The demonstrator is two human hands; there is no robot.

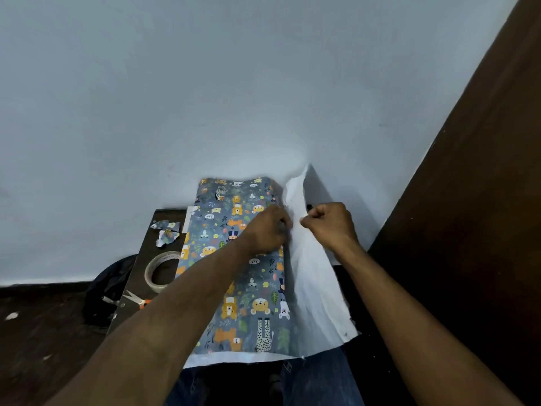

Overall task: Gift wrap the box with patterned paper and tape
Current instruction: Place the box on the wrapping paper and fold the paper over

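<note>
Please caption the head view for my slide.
Left hand presses patterned paper onto the box while right hand grips its white flap.
</note>
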